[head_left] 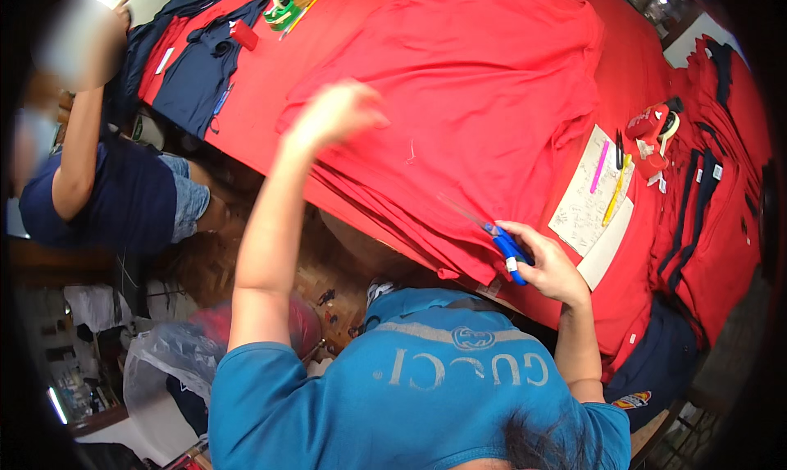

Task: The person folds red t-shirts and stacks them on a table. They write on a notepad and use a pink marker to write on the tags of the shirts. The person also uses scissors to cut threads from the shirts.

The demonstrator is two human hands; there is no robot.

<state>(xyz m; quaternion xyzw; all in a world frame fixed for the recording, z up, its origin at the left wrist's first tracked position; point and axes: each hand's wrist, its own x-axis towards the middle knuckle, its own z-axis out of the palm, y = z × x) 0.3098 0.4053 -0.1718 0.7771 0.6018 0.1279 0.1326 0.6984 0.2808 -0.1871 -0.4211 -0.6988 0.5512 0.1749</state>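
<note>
My right hand (553,266) is closed around a pair of scissors with blue handles (510,255), near the table's front edge. Their thin metal blades point away and to the left, over a spread red garment (459,84). Motion smears my left hand (343,116), which is over the left part of the same garment; its fingers are too blurred to read. A small pale thread (411,152) lies on the red cloth between my hands.
To the right are handwritten paper (580,216), a purple pen (600,166), a yellow pen (615,198), tape rolls (652,134) and piled red garments (721,199). Far left lie a green tape dispenser (283,11) and dark garments (201,76). A co-worker (98,191) stands left.
</note>
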